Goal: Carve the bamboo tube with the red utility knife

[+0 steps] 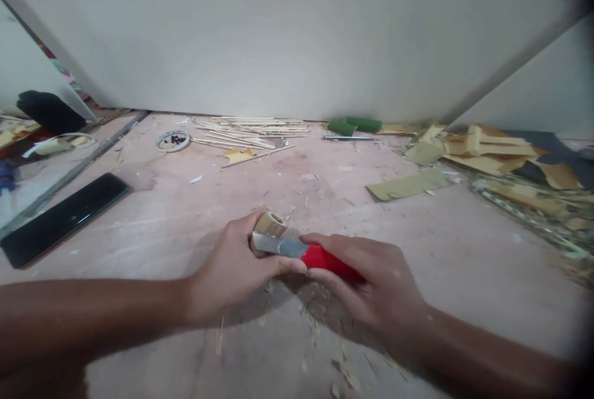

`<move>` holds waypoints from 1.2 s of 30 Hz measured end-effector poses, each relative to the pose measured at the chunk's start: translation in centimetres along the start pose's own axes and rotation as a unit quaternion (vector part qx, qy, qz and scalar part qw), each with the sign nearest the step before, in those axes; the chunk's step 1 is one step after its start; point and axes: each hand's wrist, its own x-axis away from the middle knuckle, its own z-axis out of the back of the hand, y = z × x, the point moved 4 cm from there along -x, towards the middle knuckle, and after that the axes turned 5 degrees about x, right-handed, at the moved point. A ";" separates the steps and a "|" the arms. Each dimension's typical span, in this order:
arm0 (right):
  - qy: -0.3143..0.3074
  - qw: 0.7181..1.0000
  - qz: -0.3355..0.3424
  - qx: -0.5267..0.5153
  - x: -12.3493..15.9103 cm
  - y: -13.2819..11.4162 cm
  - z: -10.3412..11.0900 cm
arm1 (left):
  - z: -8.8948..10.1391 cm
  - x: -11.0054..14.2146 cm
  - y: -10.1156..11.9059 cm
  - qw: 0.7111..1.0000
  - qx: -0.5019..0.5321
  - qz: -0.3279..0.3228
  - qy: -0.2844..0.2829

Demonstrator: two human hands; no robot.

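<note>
My left hand [239, 260] is closed around a short, hollow, tan bamboo piece [271, 223], its round opening facing up and away. In my right hand [375, 269] is a red-handled knife [325, 260], gripped by the handle. The knife's flat grey blade points left and lies against the near side of the bamboo. My left thumb rests along the lower edge of the blade, close to the handle. Fingers on the far side of the bamboo are partly hidden. Thin shavings [343, 374] are scattered on the pinkish board [204, 207] below.
A black phone [65, 216] lies at left. Toward the white wall [278, 34] are a small round dish [172, 141] with dark bits, thin sticks [250, 130] and green tubes [355, 124]. A tan strip [411, 186] and piled scraps [487, 148] lie at right.
</note>
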 end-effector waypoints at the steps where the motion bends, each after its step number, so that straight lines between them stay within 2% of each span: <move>1: 0.002 1.000 -0.001 0.008 0.0 0.0 0.0 | 0.0 0.0 0.0 1.000 0.008 0.006 0.009; 6: -0.008 0.998 -0.065 -0.004 -0.3 0.5 -0.1 | -0.3 -0.1 0.1 0.998 0.061 0.023 0.015; 12: -0.045 0.988 -0.130 -0.075 -0.8 1.2 -0.3 | -0.3 -0.4 0.3 0.995 0.088 -0.009 -0.044; 15: -0.066 0.987 -0.119 -0.084 -0.8 1.4 -0.2 | -0.1 -0.2 0.2 0.991 0.100 -0.019 -0.085; 17: -0.082 0.989 -0.101 -0.076 -0.7 1.5 -0.2 | 0.1 -0.1 0.1 0.988 0.120 -0.018 -0.094; 22: -0.098 0.993 -0.052 -0.038 -0.6 1.3 -0.2 | 0.3 0.0 -0.4 0.985 0.146 0.007 -0.088; 28: -0.096 0.994 -0.046 -0.038 -0.7 1.2 0.0 | -0.1 0.1 0.1 0.985 0.133 0.000 -0.107; 36: -0.127 0.985 -0.050 -0.107 -0.7 1.2 -0.3 | -0.2 0.2 0.3 0.990 0.099 -0.001 -0.097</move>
